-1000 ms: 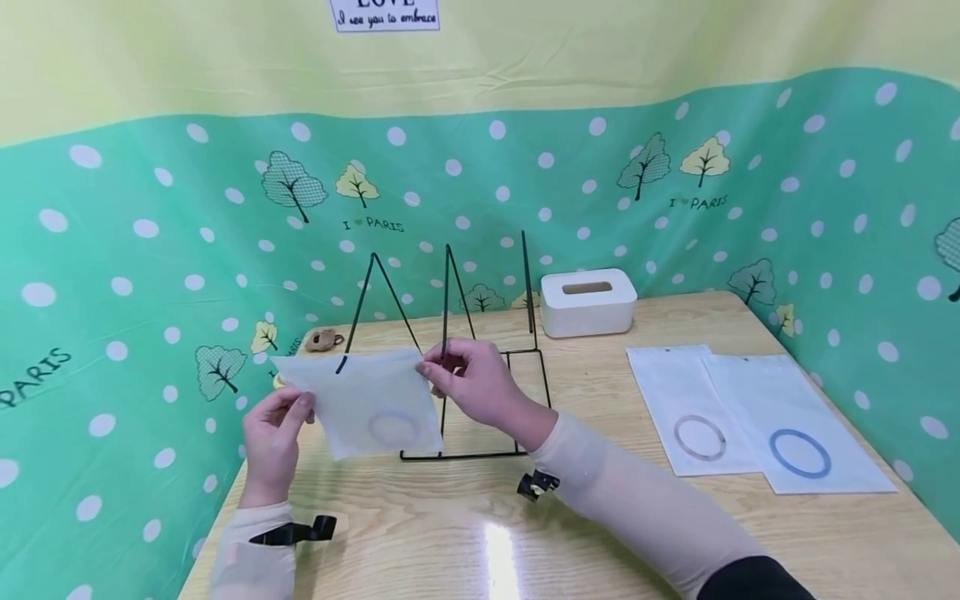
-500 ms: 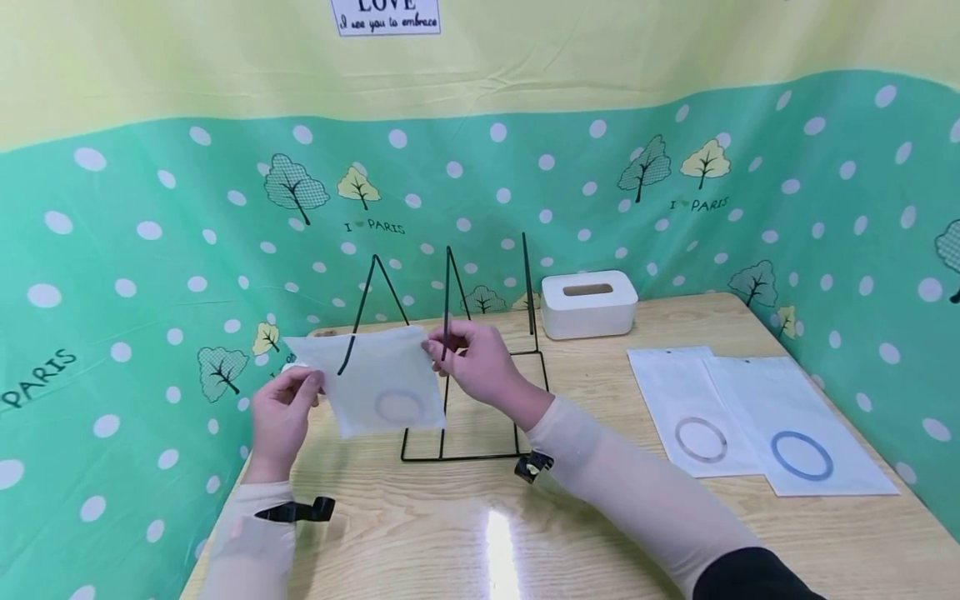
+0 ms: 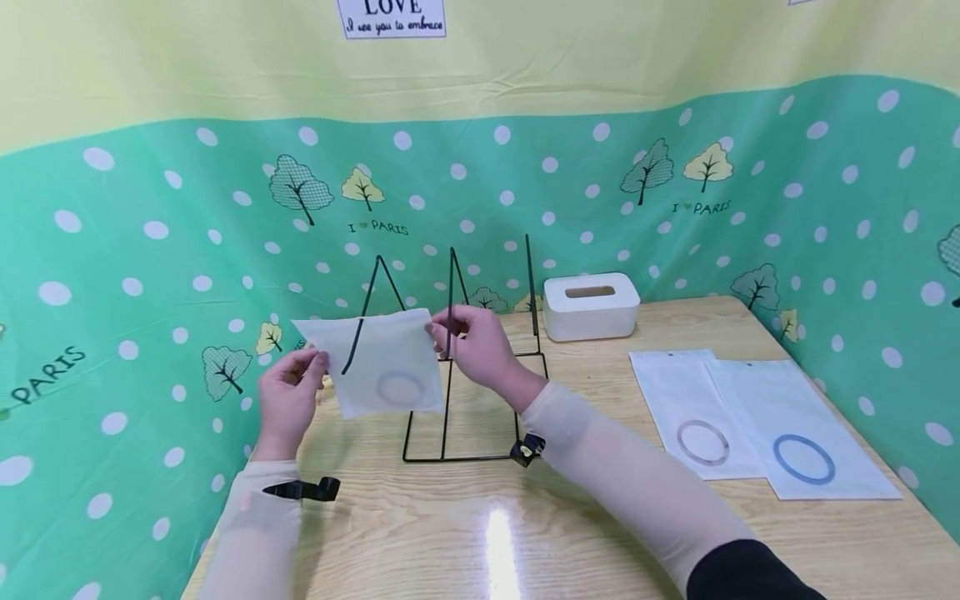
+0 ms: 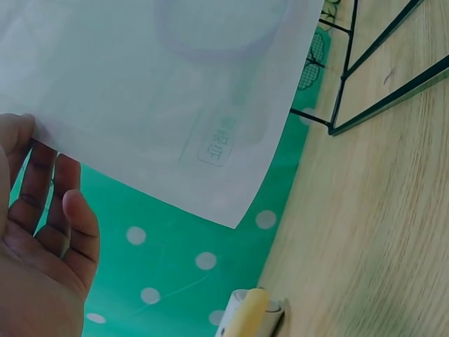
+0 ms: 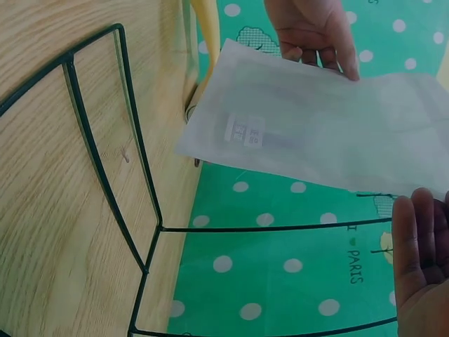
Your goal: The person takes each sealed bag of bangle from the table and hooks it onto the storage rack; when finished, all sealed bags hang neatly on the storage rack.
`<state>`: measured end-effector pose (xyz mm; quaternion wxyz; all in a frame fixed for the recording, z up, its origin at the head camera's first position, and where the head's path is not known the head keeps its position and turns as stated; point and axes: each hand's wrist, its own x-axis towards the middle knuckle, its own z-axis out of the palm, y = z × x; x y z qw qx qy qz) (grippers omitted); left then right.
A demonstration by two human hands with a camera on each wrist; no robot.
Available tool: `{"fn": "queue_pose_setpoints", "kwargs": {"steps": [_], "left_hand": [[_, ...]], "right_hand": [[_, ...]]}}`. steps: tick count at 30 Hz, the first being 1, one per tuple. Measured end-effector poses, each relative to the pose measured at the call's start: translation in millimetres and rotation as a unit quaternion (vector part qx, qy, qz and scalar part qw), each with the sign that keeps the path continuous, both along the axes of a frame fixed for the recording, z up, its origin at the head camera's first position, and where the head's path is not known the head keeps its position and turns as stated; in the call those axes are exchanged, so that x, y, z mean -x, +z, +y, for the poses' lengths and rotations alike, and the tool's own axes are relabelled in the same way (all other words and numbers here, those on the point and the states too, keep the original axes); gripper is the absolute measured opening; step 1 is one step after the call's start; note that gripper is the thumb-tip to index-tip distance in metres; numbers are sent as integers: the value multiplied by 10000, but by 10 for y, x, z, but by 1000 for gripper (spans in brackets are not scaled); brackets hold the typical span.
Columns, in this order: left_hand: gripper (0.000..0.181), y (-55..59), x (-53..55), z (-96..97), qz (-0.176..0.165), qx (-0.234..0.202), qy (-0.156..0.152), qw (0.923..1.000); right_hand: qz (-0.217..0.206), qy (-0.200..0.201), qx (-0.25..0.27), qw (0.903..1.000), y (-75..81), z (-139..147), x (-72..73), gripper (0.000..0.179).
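Both hands hold up a translucent white pouch (image 3: 360,367) with a faint ring showing through it. My left hand (image 3: 288,404) pinches its left edge between thumb and fingers. At the upper right corner, my right hand (image 3: 483,346) pinches the pouch. A black wire rack (image 3: 468,457) stands on the table behind and below, its bent prongs rising high. The left prong (image 3: 363,312) crosses in front of the pouch in the head view, and the middle prong (image 3: 451,292) crosses the right fingers. Small printed labels show through the pouch (image 5: 302,119) in the right wrist view.
Two white pouches lie overlapping at the right of the table, one with a grey ring (image 3: 702,442), one with a blue ring (image 3: 804,459). A white tissue box (image 3: 591,312) stands at the back. A yellow and white object (image 4: 249,312) is near the left table edge.
Both hands have lifted the pouch upward and slightly to the right, so more of the left prong overlaps it. The pouches on the table have stayed put.
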<state>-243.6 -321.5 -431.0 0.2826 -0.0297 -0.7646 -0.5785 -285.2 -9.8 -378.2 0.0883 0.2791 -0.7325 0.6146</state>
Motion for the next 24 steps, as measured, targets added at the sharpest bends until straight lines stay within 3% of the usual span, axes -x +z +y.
{"fn": "queue_pose_setpoints", "kwargs": {"steps": [11,24], "left_hand": [[29,-3,170,3,-145,-134,-7,9998],[28,-9,374,26,37,-105,-9,9999]], "right_hand": [[-129,-149,5,9998,-7,-19,152,13],[-225,-357,-14,9991,20,-27,276,14]]}}
